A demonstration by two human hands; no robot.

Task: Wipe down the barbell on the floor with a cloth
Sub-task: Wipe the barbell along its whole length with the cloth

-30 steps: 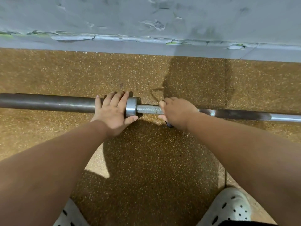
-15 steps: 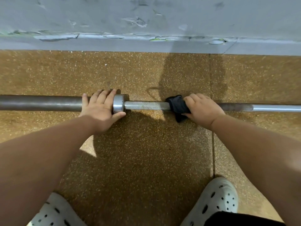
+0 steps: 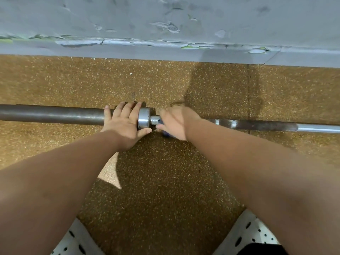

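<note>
A steel barbell (image 3: 257,125) lies across the speckled brown floor, its thick dark sleeve (image 3: 51,115) to the left of a shiny collar (image 3: 143,118). My left hand (image 3: 125,124) rests on the sleeve right at the collar, fingers straight over the top and thumb beneath the collar. My right hand (image 3: 173,122) grips the thin shaft just right of the collar, wrapped around a dark cloth (image 3: 165,134). Only a small dark edge of the cloth shows under the hand.
A grey wall (image 3: 165,24) with peeling paint runs along the far side of the floor, close behind the bar. My two white perforated clogs (image 3: 252,234) stand at the bottom of the view.
My right hand has slid left along the shaft with the cloth, from mid-shaft up against the collar. The left hand has kept its place on the sleeve.
</note>
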